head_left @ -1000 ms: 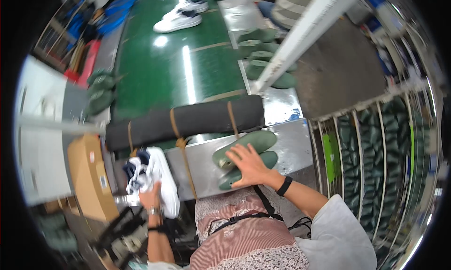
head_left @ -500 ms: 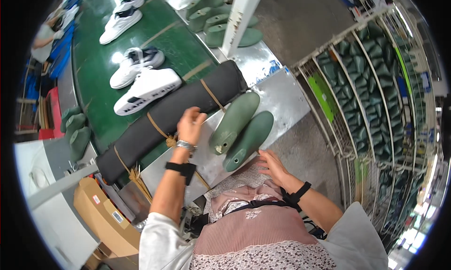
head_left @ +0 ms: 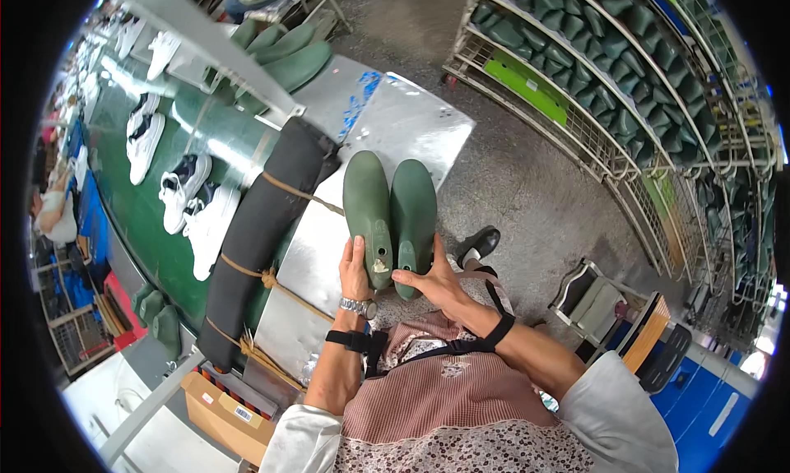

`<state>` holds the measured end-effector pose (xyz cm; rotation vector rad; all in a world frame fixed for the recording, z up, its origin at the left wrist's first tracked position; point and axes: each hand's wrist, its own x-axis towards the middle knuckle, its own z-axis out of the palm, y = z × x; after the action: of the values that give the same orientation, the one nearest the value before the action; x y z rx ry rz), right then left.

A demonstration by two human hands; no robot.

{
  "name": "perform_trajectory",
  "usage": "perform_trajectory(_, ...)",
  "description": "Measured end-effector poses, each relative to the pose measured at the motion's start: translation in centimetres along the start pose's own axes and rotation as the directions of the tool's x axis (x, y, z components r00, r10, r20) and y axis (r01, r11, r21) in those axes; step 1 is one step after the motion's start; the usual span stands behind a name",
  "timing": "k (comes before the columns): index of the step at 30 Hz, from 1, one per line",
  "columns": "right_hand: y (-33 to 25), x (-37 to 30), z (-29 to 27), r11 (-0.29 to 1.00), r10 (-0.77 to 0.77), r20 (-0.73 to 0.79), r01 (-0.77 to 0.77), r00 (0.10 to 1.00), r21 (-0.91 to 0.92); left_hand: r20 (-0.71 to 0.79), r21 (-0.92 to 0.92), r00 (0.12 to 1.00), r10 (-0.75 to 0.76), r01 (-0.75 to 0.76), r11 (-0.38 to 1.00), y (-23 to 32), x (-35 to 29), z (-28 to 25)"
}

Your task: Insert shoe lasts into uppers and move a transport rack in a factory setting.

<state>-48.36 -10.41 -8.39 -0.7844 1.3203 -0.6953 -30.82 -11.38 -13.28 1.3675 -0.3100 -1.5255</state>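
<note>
A pair of green shoe lasts, the left last (head_left: 366,200) and the right last (head_left: 413,201), sit side by side with their toes pointing away from me. Each has a small round hole near its heel end. My left hand (head_left: 355,271) closes on the outer side of the left last's heel. My right hand (head_left: 434,284) grips the right last's heel, its thumb lying across the top. The lasts are over the near end of a metal table (head_left: 420,119); whether they touch it I cannot tell.
Left of the table runs a green conveyor (head_left: 189,111) carrying white shoes (head_left: 212,230). A dark padded roll (head_left: 263,218) tied with cord lies along its edge. More green lasts (head_left: 296,66) stand at the back. At right is a wire rack (head_left: 568,144) full of lasts; a chair (head_left: 597,304) stands nearer.
My hands, apart before, have closed on the two lasts. The lasts are now straighter and drawn together. My view has turned to the right, showing more floor and the chair.
</note>
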Motion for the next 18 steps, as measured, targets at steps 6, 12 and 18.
perform_trajectory(6,-4.7,-4.0,-13.3,0.934,-0.354,-0.153,0.358,0.923,0.001,0.321,-0.063,0.946,0.048,-0.029,0.998,-0.4,-2.6,14.9)
perform_trajectory(12,-8.5,-10.4,-27.7,0.867,-0.431,-0.483,0.498,0.762,0.011,0.570,0.028,0.821,0.019,-0.042,0.999,-2.7,-6.1,33.9)
perform_trajectory(18,-10.3,-15.2,-38.1,0.790,-0.461,-0.769,0.599,0.443,-0.128,0.772,0.181,0.615,-0.160,0.029,0.983,-6.5,-8.6,48.6)
